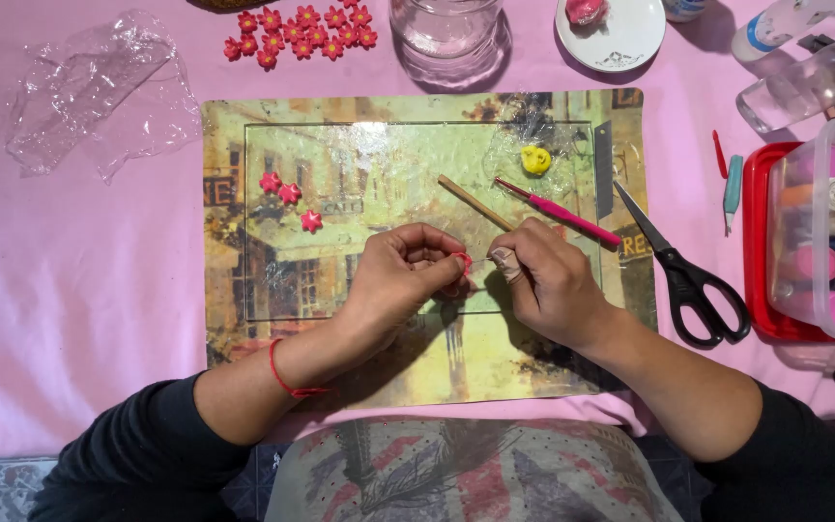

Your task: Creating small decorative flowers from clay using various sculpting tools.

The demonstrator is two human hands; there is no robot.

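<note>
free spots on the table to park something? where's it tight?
Free: pink cloth left of the placemat, below the crumpled plastic wrap. Also the placemat's left middle, below the three pink flowers and left of the left hand. Crowded: right edge, with scissors, clear box and bottles; top edge, with flower cluster, jar and saucer.

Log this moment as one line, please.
left hand: pinches small red piece | right hand: holds wooden stick to it | three red flowers on mat
</note>
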